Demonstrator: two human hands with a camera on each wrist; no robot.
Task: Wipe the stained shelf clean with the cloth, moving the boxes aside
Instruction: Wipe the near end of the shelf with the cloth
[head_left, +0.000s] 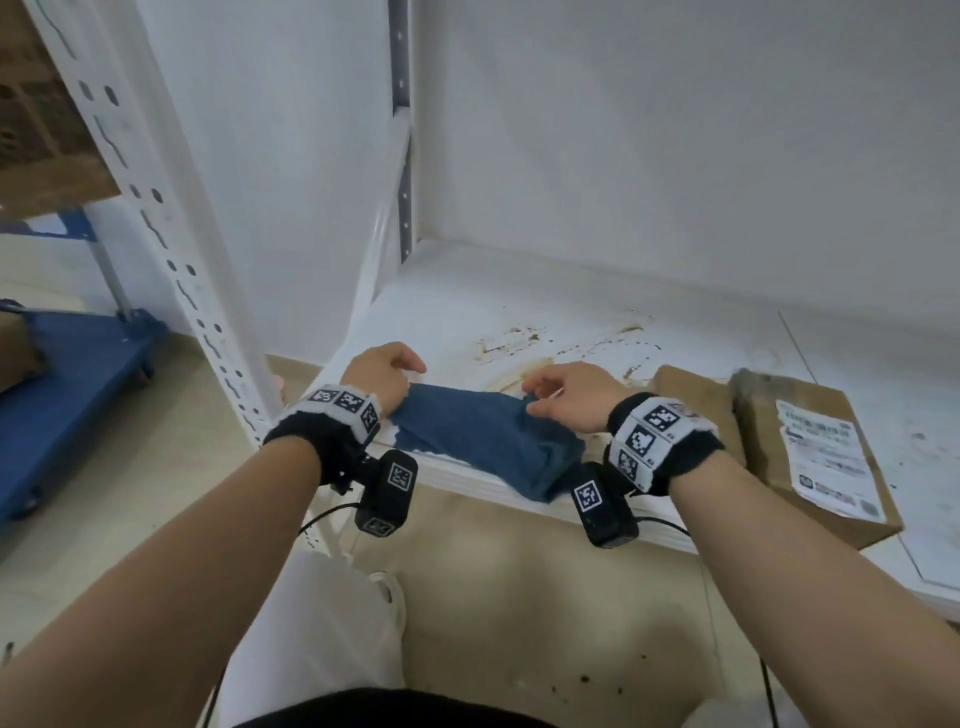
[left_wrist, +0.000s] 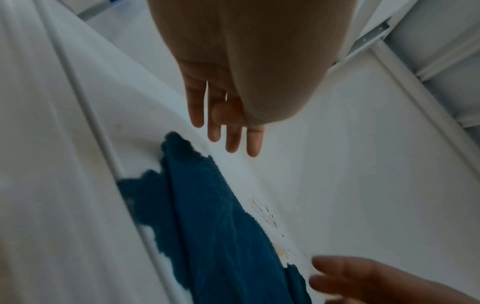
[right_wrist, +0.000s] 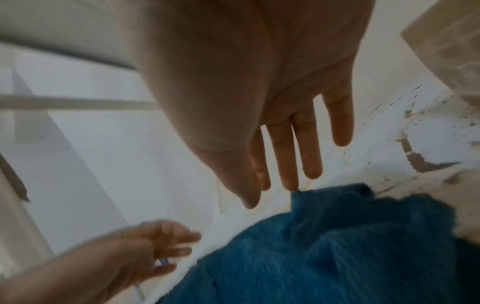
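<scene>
Looking at the blue cloth (head_left: 483, 441): it lies bunched on the front edge of the white shelf (head_left: 457, 306), with one corner drooping over the lip. Its long axis runs left to right and slightly toward us, so it spans the gap between our two hands.

Our left hand (head_left: 382, 376) is at the cloth's left end. In the left wrist view its fingers (left_wrist: 232, 139) are straight and a little apart, hovering beyond the cloth and not gripping it. Our right hand (head_left: 569, 395) is at the right end. In the head view a cloth corner sticks up against the thumb side. In the right wrist view the fingers (right_wrist: 288, 154) are extended and spread, with the tips just meeting the fabric. We can't confirm a pinch, so we read it as touching only.

The key relation is that the brown stains (head_left: 561, 348) lie directly behind the cloth, deeper into the shelf and toward the right. The right hand is the nearer one. We judge the next move to be pressing down and pushing the cloth away from us.

The cardboard box (head_left: 810, 447) sits just right of the right wrist. It's already off the main stain, though specks run up to its near corner.
</scene>
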